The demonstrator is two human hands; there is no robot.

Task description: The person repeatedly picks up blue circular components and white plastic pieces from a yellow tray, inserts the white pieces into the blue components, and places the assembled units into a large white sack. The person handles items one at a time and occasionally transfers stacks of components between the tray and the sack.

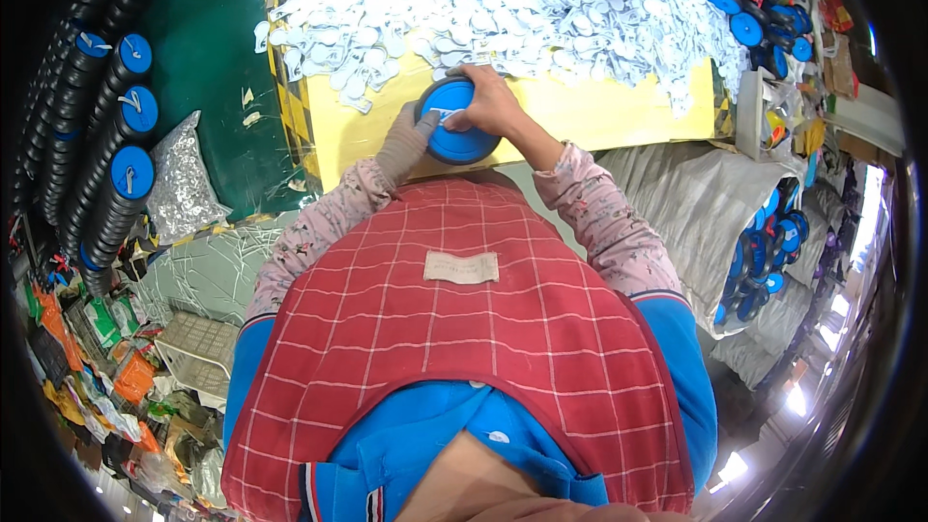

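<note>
Both my hands hold a blue wheel with a black rim (464, 145) at the near edge of the yellow tabletop, its blue face turned up. My left hand (406, 143), in a grey glove, closes round the wheel's left side, with the thumb over the face. Bare, my right hand (493, 104) wraps the far right rim, its thumb bent in to the middle. Under the thumbs, a small white plastic piece (445, 114) lies at the hub, partly covered. Just beyond spreads a heap of similar flat white pieces (464, 14).
Stacks of black wheels with blue faces (131, 172) stand at the left, by a clear bag of small shiny parts (184, 184). More blue wheels pile up at the far right (746, 29) and in a pale sack (667, 203). A beige crate (198, 348) sits lower left.
</note>
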